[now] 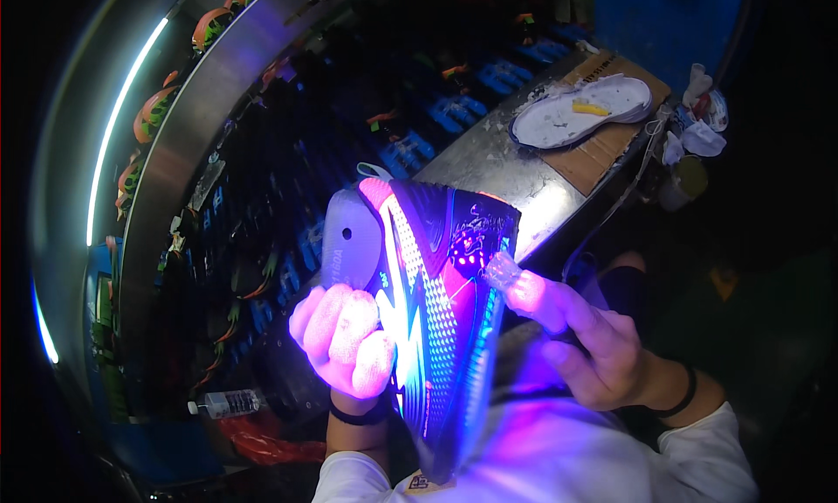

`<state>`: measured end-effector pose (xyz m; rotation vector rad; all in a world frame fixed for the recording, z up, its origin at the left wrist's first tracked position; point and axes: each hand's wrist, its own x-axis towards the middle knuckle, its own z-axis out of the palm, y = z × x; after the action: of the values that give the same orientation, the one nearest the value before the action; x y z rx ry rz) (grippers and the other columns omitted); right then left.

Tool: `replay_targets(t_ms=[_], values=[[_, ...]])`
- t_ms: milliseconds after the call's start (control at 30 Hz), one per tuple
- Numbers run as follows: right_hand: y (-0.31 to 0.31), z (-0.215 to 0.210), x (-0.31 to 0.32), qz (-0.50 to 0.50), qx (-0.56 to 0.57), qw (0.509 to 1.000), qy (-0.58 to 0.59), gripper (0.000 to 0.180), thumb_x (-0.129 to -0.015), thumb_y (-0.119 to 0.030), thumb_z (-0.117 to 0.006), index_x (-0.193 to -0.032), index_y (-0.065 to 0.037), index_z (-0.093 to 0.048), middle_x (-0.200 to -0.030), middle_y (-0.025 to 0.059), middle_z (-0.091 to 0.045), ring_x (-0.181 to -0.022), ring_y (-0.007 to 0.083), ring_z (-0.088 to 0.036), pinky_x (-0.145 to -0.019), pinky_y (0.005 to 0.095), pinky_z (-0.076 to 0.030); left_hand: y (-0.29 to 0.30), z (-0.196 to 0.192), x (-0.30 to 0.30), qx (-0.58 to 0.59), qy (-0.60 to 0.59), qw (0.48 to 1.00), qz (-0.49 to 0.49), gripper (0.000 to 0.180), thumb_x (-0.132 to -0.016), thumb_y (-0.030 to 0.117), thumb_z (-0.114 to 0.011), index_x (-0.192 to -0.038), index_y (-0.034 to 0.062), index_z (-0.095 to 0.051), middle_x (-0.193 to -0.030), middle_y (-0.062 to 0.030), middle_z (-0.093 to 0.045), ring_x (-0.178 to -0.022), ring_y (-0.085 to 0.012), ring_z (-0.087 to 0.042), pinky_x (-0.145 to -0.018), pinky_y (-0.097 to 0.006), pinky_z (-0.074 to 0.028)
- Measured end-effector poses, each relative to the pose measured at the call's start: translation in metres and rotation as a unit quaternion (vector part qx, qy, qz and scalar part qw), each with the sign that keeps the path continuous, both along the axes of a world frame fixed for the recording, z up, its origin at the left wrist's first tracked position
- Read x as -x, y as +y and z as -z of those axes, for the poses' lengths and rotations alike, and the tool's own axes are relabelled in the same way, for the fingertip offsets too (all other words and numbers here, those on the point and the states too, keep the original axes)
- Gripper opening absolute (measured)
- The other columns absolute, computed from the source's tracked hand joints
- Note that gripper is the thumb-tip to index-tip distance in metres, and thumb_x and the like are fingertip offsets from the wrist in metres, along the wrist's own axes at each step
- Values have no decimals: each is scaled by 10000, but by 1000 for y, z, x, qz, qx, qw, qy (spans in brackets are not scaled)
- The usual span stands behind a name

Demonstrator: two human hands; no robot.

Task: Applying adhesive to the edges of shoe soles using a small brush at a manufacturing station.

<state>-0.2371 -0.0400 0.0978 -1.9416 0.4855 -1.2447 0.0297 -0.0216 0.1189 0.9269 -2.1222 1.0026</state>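
A sports shoe [428, 285] with a patterned, brightly lit side stands on end in front of me, lit violet and blue. A grey shoe last [353, 232] with a round hole rises from its opening. My left hand [345, 341] is closed around the last side of the shoe, its fingers curled and overexposed. My right hand [585, 333] points its stretched index finger at the sole edge, with the thumb apart. Something clear and crinkled [500, 271] covers that fingertip, touching or almost touching the shoe. Pink light spots show on a dark glossy patch beside it.
On a metal bench [489, 145] lies cardboard [587, 164] under a white sole [559, 119] bearing a yellow piece. Crumpled wrappings [701, 136] and a small jar [685, 184] are at the right. Orange-and-green shoes [155, 114] line a rack at the left; a plastic bottle [227, 404] lies below.
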Motion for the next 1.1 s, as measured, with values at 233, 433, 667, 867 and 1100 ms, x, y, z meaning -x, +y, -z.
replay_targets(t_ms=[233, 433, 667, 867, 1100], values=[[-1, 5, -12, 16, 16, 1000, -14, 552, -876, 13, -593, -1375, 94, -370, -1032, 219, -628, -765, 281, -677, -641, 330, -545, -21, -2, -7, 10, 3, 999, 46, 299, -721, 106, -697, -958, 139, -517, -1020, -86, -613, -946, -271, -604, -821, -419, -477], [5, -1, -8, -15, -36, 998, 47, 491, -894, 27, -521, -1342, 154, -364, -1134, 258, -603, -925, 303, -669, -792, 325, -525, -22, -4, -5, -35, 46, 998, 19, 330, -700, 95, -702, -990, 129, -550, -1042, -104, -625, -952, -282, -614, -820, -414, -481], [2, -4, -14, 38, 66, 997, -6, 589, -819, 8, -645, -1351, 98, -410, -936, 178, -637, -642, 230, -640, -531, 310, -510, -40, -4, -20, 19, -21, 999, 46, 362, -708, 98, -708, -1043, 98, -571, -1083, -134, -649, -952, -286, -634, -827, -400, -483], [8, -20, 10, -10, 104, 987, 120, 577, -786, 5, -667, -1327, 63, -477, -815, 101, -615, -505, 181, -516, -461, 303, -466, -48, -12, -8, 53, 12, 997, 46, 303, -686, 106, -719, -973, 99, -622, -1068, -132, -670, -947, -277, -645, -815, -375, -481], [-3, -16, 8, -10, 22, 996, 81, 522, -853, -12, -611, -1340, 71, -443, -849, 140, -611, -562, 232, -561, -470, 323, -468, -55, -22, 1, 17, 29, 999, 30, 246, -757, 118, -711, -991, 102, -638, -1050, -112, -684, -923, -244, -645, -809, -346, -474]])
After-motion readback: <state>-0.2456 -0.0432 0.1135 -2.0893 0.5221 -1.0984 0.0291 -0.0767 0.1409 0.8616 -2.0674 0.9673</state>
